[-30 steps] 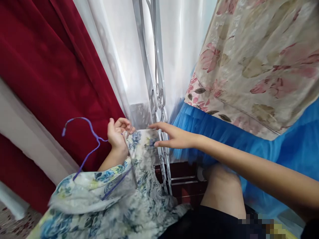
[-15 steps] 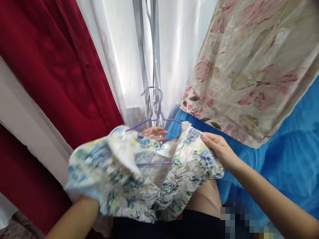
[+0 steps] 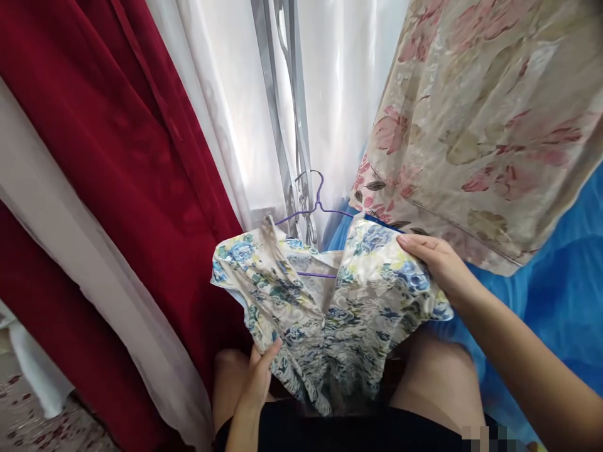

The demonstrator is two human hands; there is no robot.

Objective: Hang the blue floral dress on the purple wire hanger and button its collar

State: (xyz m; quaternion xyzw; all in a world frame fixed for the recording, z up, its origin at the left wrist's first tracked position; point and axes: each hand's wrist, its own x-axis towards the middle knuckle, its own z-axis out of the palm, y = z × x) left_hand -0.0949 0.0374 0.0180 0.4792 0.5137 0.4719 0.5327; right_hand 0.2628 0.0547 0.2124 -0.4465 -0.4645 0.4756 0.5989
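Note:
A white dress or blouse with blue and yellow flowers (image 3: 292, 307) hangs on a purple wire hanger (image 3: 319, 207) above my lap. Its V-neck faces up, and the hanger's lower bar crosses inside the opening. My right hand (image 3: 431, 257) pinches the sleeve at the right shoulder, thumb and fingers closed on the cloth. Lower down on the left, my left hand (image 3: 264, 370) grips the garment's side edge below the armhole. The hanger's hook stands free above the neckline, in front of white cloth. The garment's lower part bunches dark near my lap.
Dark red curtains (image 3: 155, 188) hang at the left with a pale strip between them. White curtains (image 3: 211, 81) with grey ribbons (image 3: 276, 94) are behind. A beige floral cloth (image 3: 475, 138) hangs at the right over blue tulle (image 3: 551, 270). Patterned floor (image 3: 51, 420) shows at lower left.
My left hand has come out from inside the garment and now holds its left side. The left shoulder has settled flat on the hanger, while my right hand keeps its sleeve.

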